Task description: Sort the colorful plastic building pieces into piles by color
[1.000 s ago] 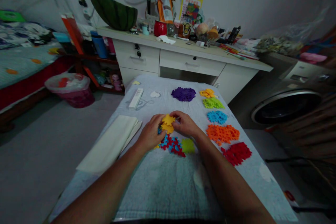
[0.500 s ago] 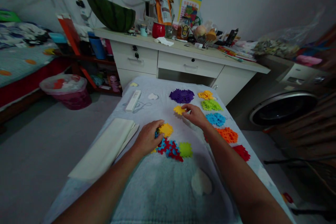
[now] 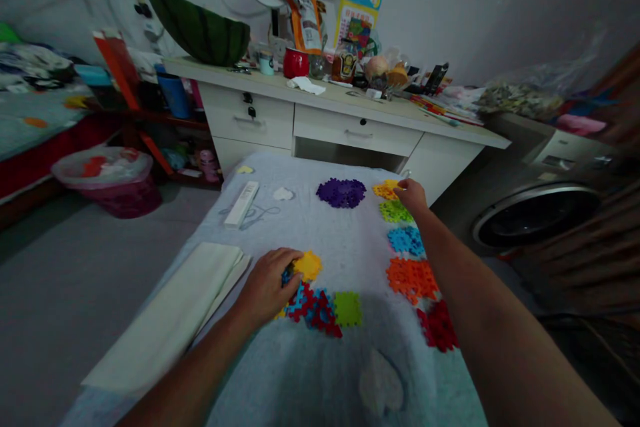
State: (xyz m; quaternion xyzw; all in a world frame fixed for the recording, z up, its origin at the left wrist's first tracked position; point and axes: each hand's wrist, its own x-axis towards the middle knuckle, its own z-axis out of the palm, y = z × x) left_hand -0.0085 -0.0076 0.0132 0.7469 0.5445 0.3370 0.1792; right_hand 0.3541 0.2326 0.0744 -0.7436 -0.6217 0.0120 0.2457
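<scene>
My left hand (image 3: 267, 287) curls around the left end of a joined build of interlocking puzzle tiles (image 3: 320, 310), in red, blue and yellow. A yellow tile (image 3: 308, 266) shows at its fingertips, and a green square tile (image 3: 348, 309) lies at the build's right end. Far right on the table, my right hand (image 3: 414, 196) pinches a yellow tile (image 3: 393, 184) over the pile of yellow tiles (image 3: 382, 191). Below that pile run piles of green (image 3: 395, 211), blue (image 3: 404, 239), orange (image 3: 411, 279) and red tiles (image 3: 439, 327); my right forearm partly covers some.
A purple tile pile (image 3: 342, 193) lies at the table's far middle. On the left are a white narrow box (image 3: 242, 205) and a folded cream cloth (image 3: 170, 313). A cluttered white desk (image 3: 260, 123) stands behind, with a washing machine (image 3: 530, 193) to the right.
My right hand has moved right and away from me, from the table's middle to the yellow pile, with a yellow tile at its fingers. My left hand stays on the build. The view has shifted slightly.
</scene>
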